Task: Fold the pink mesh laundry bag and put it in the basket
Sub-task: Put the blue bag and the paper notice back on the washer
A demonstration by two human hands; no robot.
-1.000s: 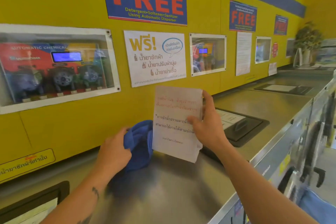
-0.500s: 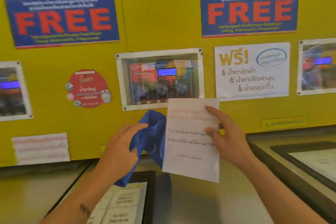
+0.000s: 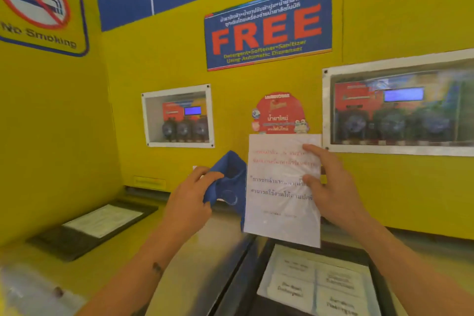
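Note:
No pink mesh laundry bag and no basket appear in this view. My left hand grips a crumpled blue cloth, held up in front of the yellow wall. My right hand holds a white printed sheet upright, thumb on its face and fingers behind. The cloth's right edge tucks behind the sheet. Both are held above the steel tops of the machines.
A steel machine top runs below my arms, with a black detergent lid at left and another under the sheet. The yellow wall carries a FREE sign and glazed dispenser windows.
My view has swung left along the row of machines, into the corner with the no-smoking sign. Both hands kept their hold on the blue cloth and the sheet throughout.

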